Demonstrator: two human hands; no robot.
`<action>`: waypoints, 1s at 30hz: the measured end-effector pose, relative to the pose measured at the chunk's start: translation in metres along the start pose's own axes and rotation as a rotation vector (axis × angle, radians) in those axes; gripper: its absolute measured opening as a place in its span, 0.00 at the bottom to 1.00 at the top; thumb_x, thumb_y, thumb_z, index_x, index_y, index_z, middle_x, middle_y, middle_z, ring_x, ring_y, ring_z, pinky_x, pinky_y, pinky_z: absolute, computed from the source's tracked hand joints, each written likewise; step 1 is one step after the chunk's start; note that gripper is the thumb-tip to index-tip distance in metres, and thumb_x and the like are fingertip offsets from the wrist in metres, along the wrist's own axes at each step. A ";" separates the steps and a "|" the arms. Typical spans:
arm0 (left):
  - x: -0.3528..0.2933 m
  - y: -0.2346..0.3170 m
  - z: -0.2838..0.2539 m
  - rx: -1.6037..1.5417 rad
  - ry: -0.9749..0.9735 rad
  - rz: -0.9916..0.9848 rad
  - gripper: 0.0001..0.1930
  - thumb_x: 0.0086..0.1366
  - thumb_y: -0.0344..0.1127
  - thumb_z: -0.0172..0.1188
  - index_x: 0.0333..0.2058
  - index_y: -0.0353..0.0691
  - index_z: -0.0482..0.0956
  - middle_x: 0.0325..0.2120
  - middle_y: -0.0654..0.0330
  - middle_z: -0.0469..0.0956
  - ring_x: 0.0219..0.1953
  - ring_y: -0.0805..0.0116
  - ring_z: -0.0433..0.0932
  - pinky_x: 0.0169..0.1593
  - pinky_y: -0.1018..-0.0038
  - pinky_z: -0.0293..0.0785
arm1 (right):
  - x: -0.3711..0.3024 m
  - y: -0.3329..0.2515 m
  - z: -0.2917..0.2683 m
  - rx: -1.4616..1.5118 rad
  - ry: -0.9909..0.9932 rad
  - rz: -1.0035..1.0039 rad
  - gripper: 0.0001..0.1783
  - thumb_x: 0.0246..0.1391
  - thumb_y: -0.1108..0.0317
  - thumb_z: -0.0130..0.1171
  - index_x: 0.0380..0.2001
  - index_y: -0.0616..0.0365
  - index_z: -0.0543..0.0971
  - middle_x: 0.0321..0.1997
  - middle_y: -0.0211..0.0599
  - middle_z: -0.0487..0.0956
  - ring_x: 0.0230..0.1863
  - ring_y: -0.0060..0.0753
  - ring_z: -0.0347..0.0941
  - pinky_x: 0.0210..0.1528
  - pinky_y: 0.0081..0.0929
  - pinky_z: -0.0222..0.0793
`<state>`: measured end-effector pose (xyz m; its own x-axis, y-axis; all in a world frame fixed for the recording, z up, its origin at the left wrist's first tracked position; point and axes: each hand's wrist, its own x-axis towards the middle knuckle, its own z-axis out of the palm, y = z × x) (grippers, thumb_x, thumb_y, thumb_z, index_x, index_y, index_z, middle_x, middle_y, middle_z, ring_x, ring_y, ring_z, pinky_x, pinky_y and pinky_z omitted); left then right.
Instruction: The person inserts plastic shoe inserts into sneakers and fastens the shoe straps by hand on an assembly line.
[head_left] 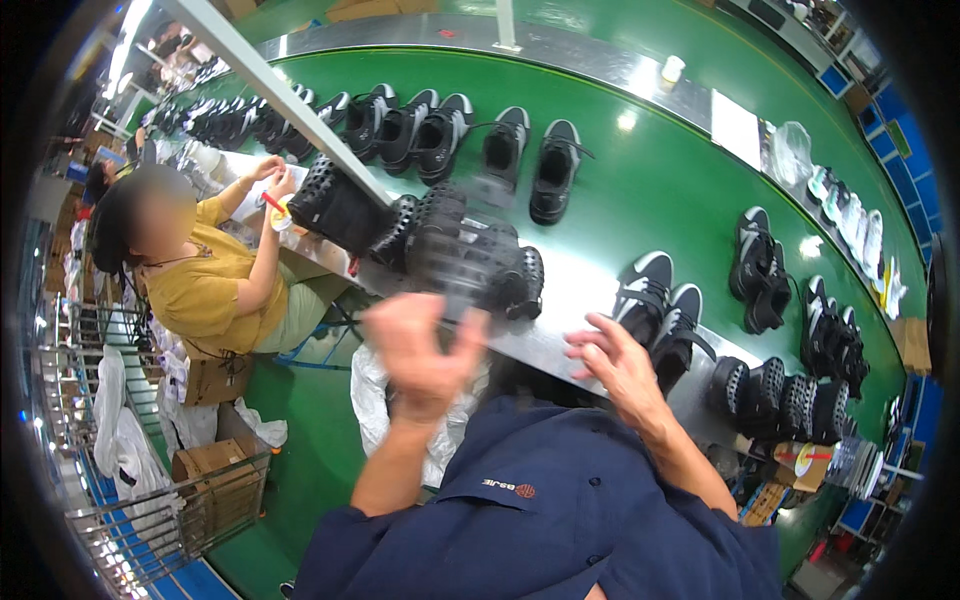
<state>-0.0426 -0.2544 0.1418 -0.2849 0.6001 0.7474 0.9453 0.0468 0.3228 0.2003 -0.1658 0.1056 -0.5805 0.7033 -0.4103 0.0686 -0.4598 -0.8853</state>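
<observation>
Smeared by motion, my left hand (425,350) is at the table's near edge, just below a pile of black studded pieces (440,215). A blurred dark piece (455,265) shows right above its fingers; whether the hand holds it I cannot tell. My right hand (622,368) hovers by the table edge with its fingers apart and nothing in them. Just right of that hand stands a pair of black and grey sneakers (645,285) with loose straps.
A long row of similar sneakers (400,130) runs along the green belt (640,170). More black studded pieces (765,385) stand at the right. A seated person in yellow (215,265) works at the left, beside a wire cart (215,505). A slanted metal post (290,105) crosses above the table.
</observation>
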 end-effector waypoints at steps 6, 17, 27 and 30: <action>-0.048 0.091 0.055 -0.582 -0.361 0.149 0.19 0.47 0.36 0.73 0.38 0.38 0.80 0.39 0.53 0.76 0.41 0.53 0.75 0.47 0.59 0.72 | -0.013 0.011 -0.023 0.299 0.181 0.207 0.19 0.59 0.58 0.64 0.46 0.60 0.75 0.41 0.30 0.78 0.37 0.20 0.75 0.34 0.21 0.72; -0.074 0.121 0.148 -1.055 -0.690 -0.973 0.09 0.58 0.25 0.62 0.39 0.34 0.80 0.26 0.68 0.76 0.25 0.82 0.70 0.29 0.82 0.67 | -0.090 -0.004 -0.053 -1.202 0.244 0.014 0.34 0.54 0.41 0.63 0.38 0.69 0.74 0.26 0.58 0.81 0.33 0.61 0.80 0.37 0.51 0.75; -0.060 0.104 0.216 -0.431 -0.799 0.715 0.19 0.53 0.37 0.68 0.43 0.35 0.81 0.51 0.55 0.76 0.56 0.55 0.70 0.56 0.61 0.69 | -0.091 0.004 -0.101 -1.224 0.302 0.106 0.21 0.53 0.56 0.62 0.28 0.70 0.79 0.25 0.61 0.79 0.32 0.63 0.79 0.37 0.52 0.75; -0.055 0.115 0.226 -0.186 -0.815 0.909 0.08 0.55 0.38 0.63 0.31 0.42 0.81 0.37 0.58 0.75 0.46 0.60 0.72 0.49 0.61 0.67 | -0.078 -0.008 -0.099 -1.261 0.263 0.126 0.20 0.51 0.59 0.61 0.24 0.71 0.80 0.26 0.62 0.80 0.33 0.62 0.80 0.38 0.51 0.75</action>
<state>0.1179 -0.1012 0.0067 0.7086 0.6810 0.1845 0.6926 -0.7213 0.0026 0.3252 -0.1637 0.1233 -0.3481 0.8436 -0.4088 0.9074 0.1937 -0.3730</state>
